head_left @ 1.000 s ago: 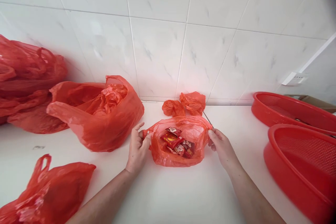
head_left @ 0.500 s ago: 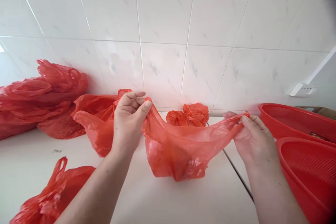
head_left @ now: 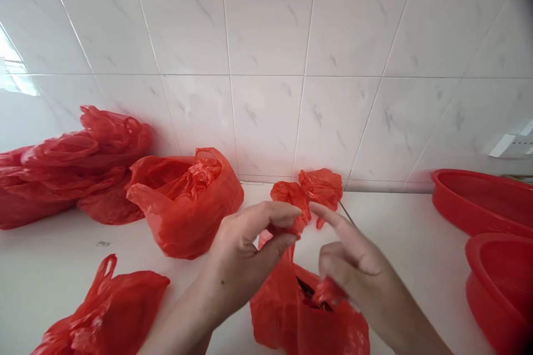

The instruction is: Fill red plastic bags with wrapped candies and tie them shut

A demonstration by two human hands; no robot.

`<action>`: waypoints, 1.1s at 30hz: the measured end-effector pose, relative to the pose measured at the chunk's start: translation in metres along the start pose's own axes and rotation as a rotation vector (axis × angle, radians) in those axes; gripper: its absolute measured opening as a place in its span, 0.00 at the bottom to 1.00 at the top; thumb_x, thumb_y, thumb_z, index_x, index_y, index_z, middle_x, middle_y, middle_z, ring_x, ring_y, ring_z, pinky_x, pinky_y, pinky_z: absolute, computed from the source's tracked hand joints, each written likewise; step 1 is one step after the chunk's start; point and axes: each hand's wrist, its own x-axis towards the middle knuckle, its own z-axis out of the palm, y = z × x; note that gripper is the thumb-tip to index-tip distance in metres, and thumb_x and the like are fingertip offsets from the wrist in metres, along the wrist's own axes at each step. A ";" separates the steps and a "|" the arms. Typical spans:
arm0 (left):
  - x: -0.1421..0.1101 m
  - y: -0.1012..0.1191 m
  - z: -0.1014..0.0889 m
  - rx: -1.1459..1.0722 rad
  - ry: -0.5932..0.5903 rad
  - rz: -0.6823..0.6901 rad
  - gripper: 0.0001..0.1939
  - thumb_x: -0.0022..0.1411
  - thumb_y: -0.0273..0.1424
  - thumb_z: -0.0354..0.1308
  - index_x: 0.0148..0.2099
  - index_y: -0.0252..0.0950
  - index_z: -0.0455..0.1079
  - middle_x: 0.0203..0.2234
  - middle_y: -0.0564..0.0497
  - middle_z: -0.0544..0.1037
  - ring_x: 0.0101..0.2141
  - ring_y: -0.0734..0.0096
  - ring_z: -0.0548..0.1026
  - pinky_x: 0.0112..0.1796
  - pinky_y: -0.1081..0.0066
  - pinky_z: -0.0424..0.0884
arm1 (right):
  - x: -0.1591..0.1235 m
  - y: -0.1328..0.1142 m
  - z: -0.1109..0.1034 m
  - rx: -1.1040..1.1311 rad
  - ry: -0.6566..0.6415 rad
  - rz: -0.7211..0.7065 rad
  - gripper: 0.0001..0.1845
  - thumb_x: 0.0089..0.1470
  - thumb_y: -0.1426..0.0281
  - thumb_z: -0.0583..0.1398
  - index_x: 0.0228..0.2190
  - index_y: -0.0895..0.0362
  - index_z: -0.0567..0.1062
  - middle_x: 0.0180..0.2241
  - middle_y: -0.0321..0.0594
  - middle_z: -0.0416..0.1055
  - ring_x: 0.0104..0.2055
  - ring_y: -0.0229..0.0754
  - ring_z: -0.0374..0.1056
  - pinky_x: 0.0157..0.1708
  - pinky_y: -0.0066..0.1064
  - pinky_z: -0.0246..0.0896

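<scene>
A red plastic bag (head_left: pixel 275 305) hangs low between my hands, its mouth partly open. A dark edge of the small packets (head_left: pixel 306 288) shows inside; the bag hides the rest. My left hand (head_left: pixel 250 258) pinches one handle of it between thumb and fingers. Curled around the other handle are the lower fingers of my right hand (head_left: pixel 358 266), while its index finger points out toward the left fingertips. Two crumpled red plastic bundles (head_left: pixel 320 186) lie just behind the hands, near the wall.
A larger open red bag (head_left: pixel 187 211) stands to the left, with a pile of red bags (head_left: pixel 75 172) beyond it. Another red bag (head_left: pixel 120 305) lies at front left. Two red plastic baskets (head_left: pixel 478 205) sit on the right of the white table (head_left: pixel 225 316), before a tiled wall (head_left: pixel 266 122).
The bag was spread open showing red packets, then lifted and stretched wide by its handles. Now my hands have come close together, and the bag hangs lower and nearer me.
</scene>
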 end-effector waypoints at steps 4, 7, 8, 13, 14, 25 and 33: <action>-0.003 0.006 0.005 0.069 -0.156 0.099 0.13 0.54 0.19 0.59 0.39 0.42 0.71 0.27 0.57 0.77 0.28 0.75 0.74 0.32 0.74 0.71 | 0.007 0.014 0.018 -0.097 -0.266 0.053 0.16 0.48 0.57 0.62 0.34 0.55 0.70 0.19 0.29 0.57 0.21 0.32 0.55 0.22 0.25 0.54; -0.004 0.003 0.007 0.140 -0.098 0.101 0.11 0.55 0.22 0.60 0.41 0.40 0.69 0.29 0.54 0.75 0.29 0.75 0.71 0.30 0.75 0.69 | 0.016 0.019 0.016 -0.156 -0.167 0.037 0.23 0.52 0.51 0.57 0.20 0.57 0.64 0.17 0.30 0.53 0.20 0.31 0.49 0.20 0.25 0.46; -0.005 0.002 0.008 0.168 -0.084 0.097 0.10 0.55 0.24 0.61 0.40 0.40 0.69 0.30 0.53 0.73 0.29 0.75 0.71 0.29 0.75 0.69 | 0.019 0.020 0.013 -0.149 -0.109 0.046 0.24 0.52 0.50 0.56 0.20 0.57 0.63 0.17 0.30 0.52 0.20 0.31 0.49 0.20 0.25 0.45; -0.004 -0.005 0.013 0.255 -0.392 0.104 0.11 0.54 0.29 0.62 0.42 0.41 0.70 0.33 0.52 0.71 0.32 0.73 0.70 0.33 0.74 0.68 | 0.023 0.019 0.001 0.012 0.059 0.062 0.24 0.50 0.49 0.58 0.21 0.57 0.63 0.17 0.29 0.51 0.19 0.31 0.46 0.17 0.24 0.42; -0.004 -0.007 0.015 0.284 -0.425 0.116 0.08 0.57 0.27 0.60 0.41 0.40 0.71 0.32 0.52 0.71 0.32 0.73 0.69 0.32 0.74 0.67 | 0.022 0.019 -0.001 0.020 0.061 0.059 0.24 0.51 0.49 0.58 0.20 0.57 0.63 0.17 0.30 0.52 0.18 0.31 0.47 0.16 0.24 0.42; -0.004 -0.019 0.019 0.023 -0.323 -0.247 0.06 0.63 0.26 0.48 0.34 0.40 0.63 0.40 0.50 0.73 0.40 0.68 0.70 0.37 0.70 0.66 | 0.018 0.007 -0.043 -0.165 -0.337 -0.180 0.26 0.60 0.54 0.47 0.41 0.54 0.78 0.24 0.36 0.64 0.27 0.36 0.60 0.30 0.30 0.58; -0.006 -0.018 0.025 0.015 -0.339 -0.400 0.05 0.60 0.29 0.49 0.30 0.39 0.59 0.20 0.58 0.66 0.21 0.76 0.60 0.21 0.76 0.54 | 0.021 0.008 -0.024 -0.584 0.072 -0.063 0.19 0.51 0.65 0.58 0.46 0.46 0.72 0.32 0.35 0.69 0.30 0.38 0.63 0.30 0.29 0.61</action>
